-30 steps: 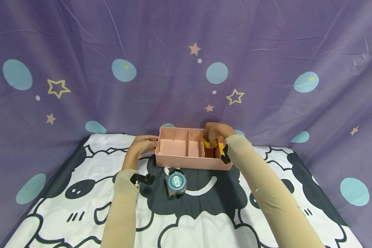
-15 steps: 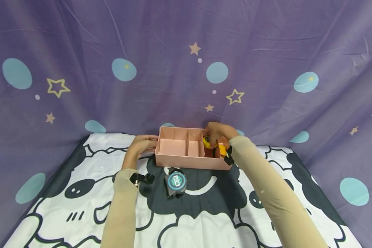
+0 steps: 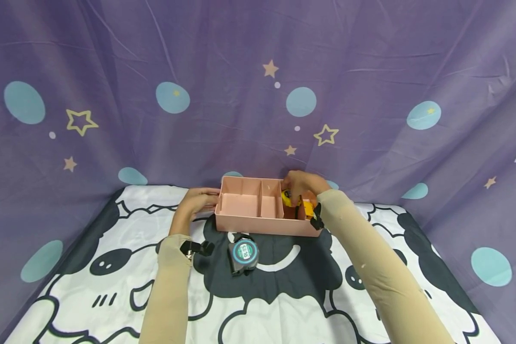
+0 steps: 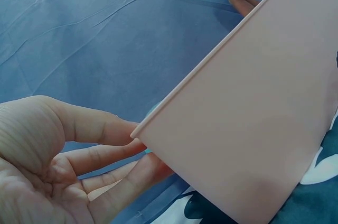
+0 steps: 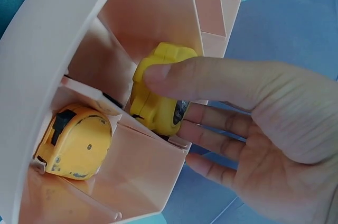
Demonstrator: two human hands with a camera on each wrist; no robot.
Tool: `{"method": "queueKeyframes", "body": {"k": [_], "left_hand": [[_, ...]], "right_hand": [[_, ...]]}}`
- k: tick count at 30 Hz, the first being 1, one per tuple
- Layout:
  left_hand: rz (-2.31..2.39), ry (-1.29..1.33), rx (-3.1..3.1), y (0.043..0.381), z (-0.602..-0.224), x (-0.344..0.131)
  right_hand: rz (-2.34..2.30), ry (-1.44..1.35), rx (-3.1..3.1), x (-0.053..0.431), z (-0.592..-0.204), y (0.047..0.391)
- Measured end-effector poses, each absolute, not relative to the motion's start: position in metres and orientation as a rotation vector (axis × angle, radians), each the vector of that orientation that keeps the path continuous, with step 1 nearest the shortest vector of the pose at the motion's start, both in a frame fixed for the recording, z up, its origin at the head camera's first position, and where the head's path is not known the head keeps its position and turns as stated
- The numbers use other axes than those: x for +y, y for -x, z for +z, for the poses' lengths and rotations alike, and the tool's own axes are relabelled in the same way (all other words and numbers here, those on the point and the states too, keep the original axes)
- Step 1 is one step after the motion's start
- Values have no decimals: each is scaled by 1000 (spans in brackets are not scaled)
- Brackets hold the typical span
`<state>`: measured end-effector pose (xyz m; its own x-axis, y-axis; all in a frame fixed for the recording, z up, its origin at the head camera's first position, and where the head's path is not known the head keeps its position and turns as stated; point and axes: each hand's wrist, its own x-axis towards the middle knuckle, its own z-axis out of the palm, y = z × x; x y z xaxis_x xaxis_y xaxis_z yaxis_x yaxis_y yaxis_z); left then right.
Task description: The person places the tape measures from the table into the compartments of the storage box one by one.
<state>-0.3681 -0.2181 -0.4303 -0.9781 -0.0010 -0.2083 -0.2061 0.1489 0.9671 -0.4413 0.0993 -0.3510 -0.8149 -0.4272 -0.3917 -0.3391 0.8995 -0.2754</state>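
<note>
A pink divided storage box (image 3: 241, 224) stands near the back of the cloth. My right hand (image 3: 302, 184) reaches into its right part from behind. In the right wrist view, my thumb lies on a yellow tape measure (image 5: 158, 97), with fingertips against its far side. Beyond a divider, an orange-yellow tape measure (image 5: 79, 142) lies in the end compartment. My left hand (image 3: 194, 200) touches the box's left end; in the left wrist view, extended fingers (image 4: 103, 123) meet its corner. A grey and blue tape measure (image 3: 244, 255) lies on the cloth before the box.
The cloth (image 3: 266, 315) is printed with black and white cartoon sheep. Close behind the box hangs a purple curtain (image 3: 241, 138) with stars and blue ovals. The box's left and middle compartments (image 3: 241, 203) hold nothing visible.
My right wrist has shifted slightly right, so more of the orange-yellow tape measure shows in the end compartment. The left hand, box and grey tape measure stay where they were.
</note>
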Motion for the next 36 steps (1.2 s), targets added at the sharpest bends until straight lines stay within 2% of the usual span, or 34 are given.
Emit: {"method": "queueKeyframes", "body": {"k": [13, 21, 36], "left_hand": [[1962, 190, 2246, 368, -432, -218], [1960, 191, 2240, 368, -433, -217], [1948, 207, 2241, 368, -431, -218]], "right_hand": [[-286, 479, 2582, 100, -349, 442], [-374, 317, 2581, 96, -351, 439], [-246, 449, 2593, 92, -354, 442]]}}
